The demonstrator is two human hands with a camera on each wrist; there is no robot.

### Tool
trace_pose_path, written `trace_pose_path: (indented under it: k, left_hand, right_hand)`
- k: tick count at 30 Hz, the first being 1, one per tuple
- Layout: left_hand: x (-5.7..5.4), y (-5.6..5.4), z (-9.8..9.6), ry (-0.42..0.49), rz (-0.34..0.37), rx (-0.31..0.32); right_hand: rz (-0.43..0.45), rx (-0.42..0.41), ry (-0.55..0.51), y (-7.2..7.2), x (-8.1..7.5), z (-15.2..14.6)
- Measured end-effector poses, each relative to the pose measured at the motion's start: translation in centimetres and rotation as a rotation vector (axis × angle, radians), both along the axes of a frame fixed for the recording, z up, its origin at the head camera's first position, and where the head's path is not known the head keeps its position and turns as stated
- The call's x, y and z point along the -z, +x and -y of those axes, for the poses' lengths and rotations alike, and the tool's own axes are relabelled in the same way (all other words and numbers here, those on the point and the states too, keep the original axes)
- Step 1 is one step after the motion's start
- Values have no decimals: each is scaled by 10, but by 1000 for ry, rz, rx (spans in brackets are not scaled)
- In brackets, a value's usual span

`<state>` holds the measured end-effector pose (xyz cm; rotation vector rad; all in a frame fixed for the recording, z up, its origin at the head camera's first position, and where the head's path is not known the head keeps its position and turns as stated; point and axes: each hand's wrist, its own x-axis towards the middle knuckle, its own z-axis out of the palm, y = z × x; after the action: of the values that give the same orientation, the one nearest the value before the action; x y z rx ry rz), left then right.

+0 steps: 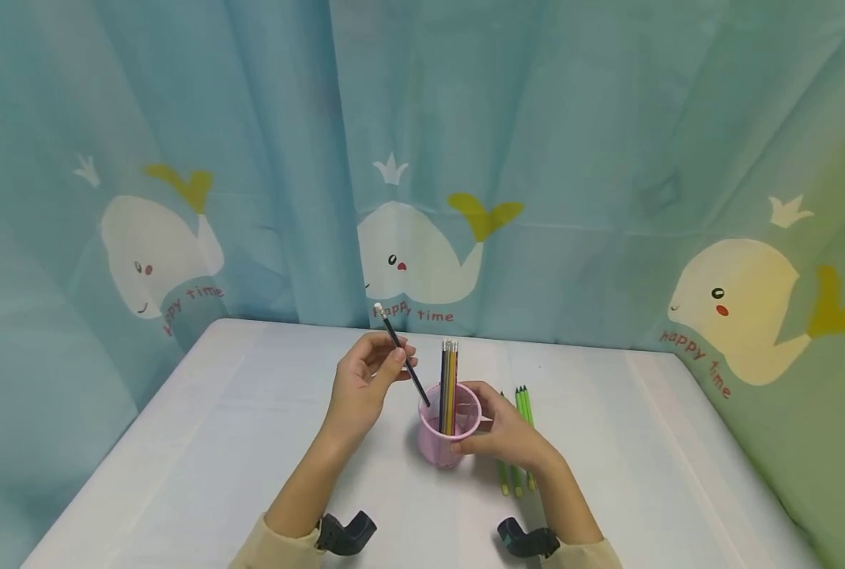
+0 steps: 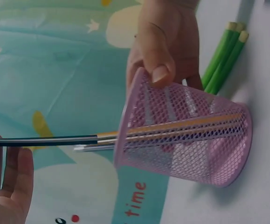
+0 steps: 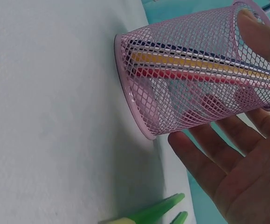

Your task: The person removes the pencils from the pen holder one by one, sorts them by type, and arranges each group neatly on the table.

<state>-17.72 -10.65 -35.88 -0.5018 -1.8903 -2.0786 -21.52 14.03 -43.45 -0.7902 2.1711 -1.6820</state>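
Observation:
A pink mesh cup [image 1: 445, 442] stands on the white table [image 1: 216, 442] with several coloured pencils [image 1: 449, 371] upright in it. My left hand [image 1: 394, 359] pinches a black pencil [image 1: 386, 324], white eraser end up, its tip slanting down over the cup's rim. The right hand [image 1: 496, 433] holds the cup, thumb on its near wall. In the left wrist view the thumb [image 2: 158, 60] presses on the cup [image 2: 186, 135] near the rim, and the black pencil [image 2: 41, 140] crosses above my left fingers [image 2: 4, 182]. In the right wrist view my fingers [image 3: 228, 172] curve beside the cup [image 3: 190, 70].
Three green pencils [image 1: 523, 407] lie on the table partly under my right hand; the green pencils [image 2: 223, 58] also show behind the cup. A blue whale-print curtain [image 1: 422, 197] closes the table's far side and flanks. Black wrist mounts [image 1: 344, 533] sit near the front edge.

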Motion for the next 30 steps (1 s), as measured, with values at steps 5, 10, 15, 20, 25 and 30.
trace_pose_path:
  k: [5, 10, 15, 20, 25, 30]
  left_hand:
    - [2, 3, 15, 51, 125, 57]
    - [7, 2, 37, 30, 298, 125]
    - [7, -3, 52, -25, 344, 150]
    - [11, -6, 57, -69, 375, 166]
    - [21, -11, 60, -90, 409, 162]
    - [27, -14, 61, -104, 429, 160]
  right_hand:
    - [7, 8, -10, 0, 1, -2]
    - [15, 7, -11, 1, 2, -3]
    - [11, 3, -7, -1, 0, -6]
    - [10, 1, -8, -1, -2, -7]
    - [6, 0, -12, -1, -1, -6]
    - [5, 2, -7, -1, -2, -5]
